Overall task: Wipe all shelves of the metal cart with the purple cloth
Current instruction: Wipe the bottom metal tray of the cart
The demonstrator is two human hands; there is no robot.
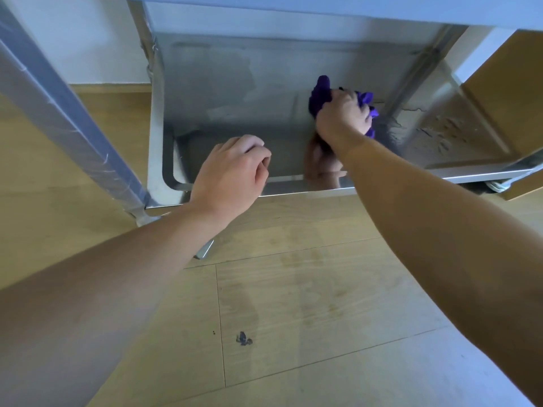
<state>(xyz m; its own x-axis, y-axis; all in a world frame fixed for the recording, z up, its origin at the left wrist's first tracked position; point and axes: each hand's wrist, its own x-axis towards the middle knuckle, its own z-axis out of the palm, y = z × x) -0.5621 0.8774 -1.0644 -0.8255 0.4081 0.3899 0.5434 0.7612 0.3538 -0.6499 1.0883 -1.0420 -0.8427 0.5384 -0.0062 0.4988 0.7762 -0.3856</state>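
The wooden floor (308, 289) fills the lower view, with a small dark mark (244, 338) on one plank. On it stands the metal cart (164, 160), whose bottom shelf (235, 98) lies under an upper shelf edge (323, 7). The right part of the bottom shelf carries a grey dusty patch (435, 127); a cart upright (411, 83) rises between that patch and the cloth. The left hand (232, 174) hovers over or rests at the shelf's front rim, fingers curled loosely inward and holding nothing. The right hand (343, 116) has its fingers closed tightly around the bunched purple cloth (320, 92), pressing it on the shelf just beside the upright.
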